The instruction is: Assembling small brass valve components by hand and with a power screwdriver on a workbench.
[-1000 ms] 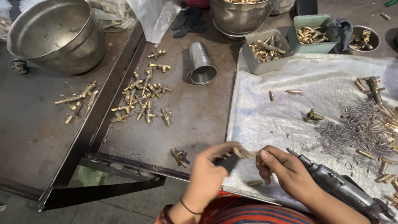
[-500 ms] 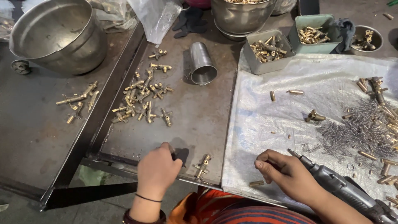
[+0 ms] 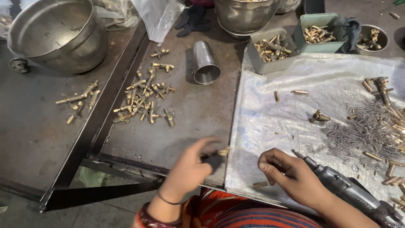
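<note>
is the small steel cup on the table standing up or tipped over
Tipped over. The steel cup lies on its side on the dark table, its round open mouth facing the camera; nothing shows inside it.

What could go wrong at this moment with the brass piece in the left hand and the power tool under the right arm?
The left hand pinches a small brass part at its fingertips, blurred; it could slip and drop near the table edge. The grey power screwdriver lies loosely under the right hand, so its bit could catch the plastic sheet. Loose springs nearby might scatter.
</note>
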